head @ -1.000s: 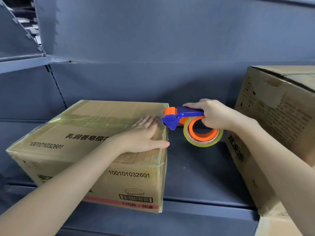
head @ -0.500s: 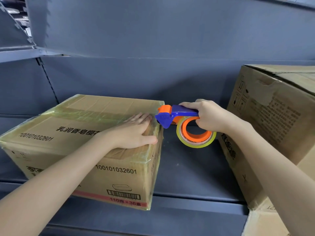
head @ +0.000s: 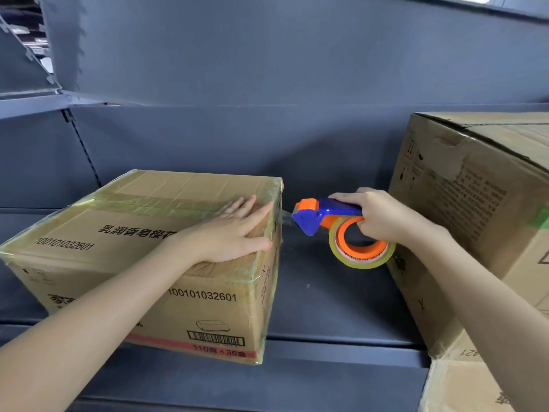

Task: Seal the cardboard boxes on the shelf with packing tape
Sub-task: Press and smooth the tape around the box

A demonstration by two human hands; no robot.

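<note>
The box (head: 118,212), at the 9 o'clock side of the shelf (head: 326,295), is being pressed by the left hand (head: 234,233), its fingers straight. The dispenser (head: 315,217), just off the box's 3 o'clock edge, is being gripped by the right hand (head: 377,218). The strand (head: 285,218) between them is best being held taut while it is being cut.

grey shelf (head: 326,307) holds taped box (head: 89,233) (left) and larger box (head: 475,218)

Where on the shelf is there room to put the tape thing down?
The bare grey metal shelf between the taped brown cardboard box and the big cardboard box is free, below the blue and orange tape dispenser. The taped box's top is crowded by the left hand, and the right hand sits close to the big box.
</note>
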